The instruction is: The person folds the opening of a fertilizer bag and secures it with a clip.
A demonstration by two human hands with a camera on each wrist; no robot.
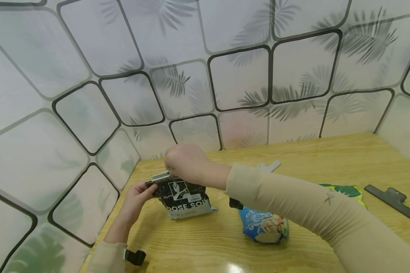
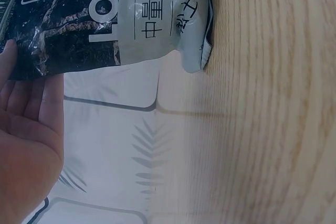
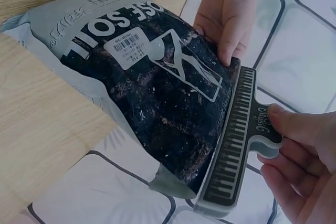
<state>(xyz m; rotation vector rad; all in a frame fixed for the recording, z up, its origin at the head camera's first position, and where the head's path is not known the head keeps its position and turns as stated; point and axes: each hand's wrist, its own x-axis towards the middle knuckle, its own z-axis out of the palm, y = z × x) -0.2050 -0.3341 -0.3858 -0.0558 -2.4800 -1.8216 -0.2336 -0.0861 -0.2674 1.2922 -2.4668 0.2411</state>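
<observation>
Low and just left of centre in the head view, the soil bag (image 1: 179, 199) looks soft but heavy — best held by its top edge, where the left hand (image 1: 136, 198) pinches a corner and the right hand (image 1: 187, 163) pinches the clip (image 3: 231, 145).

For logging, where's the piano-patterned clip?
Right wrist view, right of centre: the clip lines the edge of the soil bag, in the right hand.

Head: I look forward-down over table (image 1: 198, 254). Left wrist: close, sideways. Right wrist: close, tilted. All share bag (image 3: 152, 93).
</observation>
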